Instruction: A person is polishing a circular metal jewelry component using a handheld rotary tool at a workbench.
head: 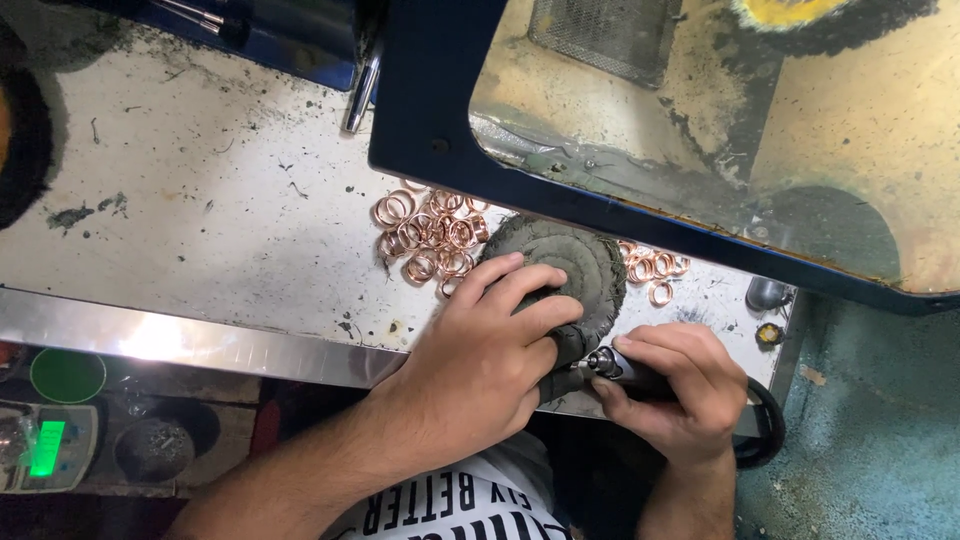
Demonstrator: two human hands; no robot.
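Observation:
My left hand (490, 345) presses down on a round, dark, stitched cloth buffing wheel (570, 255) that lies on the white metal bench (200, 200) near its front edge. My right hand (675, 385) grips a slim rotary handpiece (615, 365) with a black cable; its metal tip points at the wheel's lower edge beside my left thumb. Several copper-coloured rings (430, 235) lie in a heap just left of and behind the wheel, and more rings (655, 272) show on its right.
A blue-framed clear shield (700, 120) hangs over the back right of the bench. A metal pen-like tool (360, 90) lies near its left corner. Below the bench's shiny front lip sit a small scale with a green screen (45, 445) and a green lid (67, 375).

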